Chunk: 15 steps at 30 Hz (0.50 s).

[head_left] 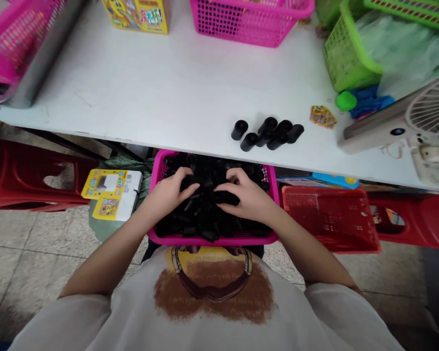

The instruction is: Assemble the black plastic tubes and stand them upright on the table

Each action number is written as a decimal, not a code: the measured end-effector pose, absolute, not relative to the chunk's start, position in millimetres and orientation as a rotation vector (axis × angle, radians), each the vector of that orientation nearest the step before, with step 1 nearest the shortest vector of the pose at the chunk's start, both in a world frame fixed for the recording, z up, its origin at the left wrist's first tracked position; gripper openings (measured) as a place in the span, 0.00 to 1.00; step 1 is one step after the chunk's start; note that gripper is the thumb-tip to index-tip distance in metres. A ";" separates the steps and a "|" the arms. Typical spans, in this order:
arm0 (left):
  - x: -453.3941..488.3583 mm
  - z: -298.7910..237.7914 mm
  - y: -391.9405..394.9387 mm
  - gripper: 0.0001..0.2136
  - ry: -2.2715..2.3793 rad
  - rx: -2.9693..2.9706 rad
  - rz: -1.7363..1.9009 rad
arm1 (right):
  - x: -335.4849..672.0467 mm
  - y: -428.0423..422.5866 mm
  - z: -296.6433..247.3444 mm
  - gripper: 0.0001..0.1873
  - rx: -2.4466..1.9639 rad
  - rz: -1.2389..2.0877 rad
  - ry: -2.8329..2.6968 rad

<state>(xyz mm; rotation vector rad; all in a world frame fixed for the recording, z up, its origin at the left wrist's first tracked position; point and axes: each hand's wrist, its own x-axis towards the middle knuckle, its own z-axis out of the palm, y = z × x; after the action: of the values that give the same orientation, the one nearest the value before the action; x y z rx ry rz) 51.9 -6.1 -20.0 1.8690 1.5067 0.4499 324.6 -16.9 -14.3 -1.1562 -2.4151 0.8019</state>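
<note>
A pink plastic basket [214, 241] full of small black plastic cylinders [201, 214] is at my lap, partly under the table edge. Both my hands reach into it. My left hand [173, 192] has its thumb and fingers curved about a black cylinder, hard to tell from the dark pieces around it. On the right side of the basket, my right hand [243, 195] is curled round another black cylinder, thumb below and fingers above. On the table just beyond stand several black cylinders [239, 130] in a loose group, with one [295, 133] tilted at its right end.
The white table [149, 87] bears a yellow printed box [139, 17], a pink basket [241, 24], a green basket [351, 58], small printed cards [322, 117] and a fan [398, 112]. Below are a red crate [329, 214], red stools [40, 170] and flat yellow-white cartons [111, 195].
</note>
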 end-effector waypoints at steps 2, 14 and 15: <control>52.5 -17.2 -5.1 0.21 1.390 1.627 0.723 | 327.9 -18.6 -11.8 0.13 -1.115 0.835 -2.258; 96.0 8.3 -33.1 0.29 0.699 0.466 0.671 | 323.1 -30.5 2.5 0.20 -1.136 1.106 -1.604; 97.0 8.2 -35.8 0.29 0.695 0.451 0.669 | 320.8 -33.3 5.6 0.21 -1.102 1.115 -1.533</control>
<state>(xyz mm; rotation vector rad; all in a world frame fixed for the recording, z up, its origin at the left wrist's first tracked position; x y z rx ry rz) 97.0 -35.8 8.2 0.4511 0.6947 0.6692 320.8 -33.3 5.6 -1.1017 -1.5333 1.1154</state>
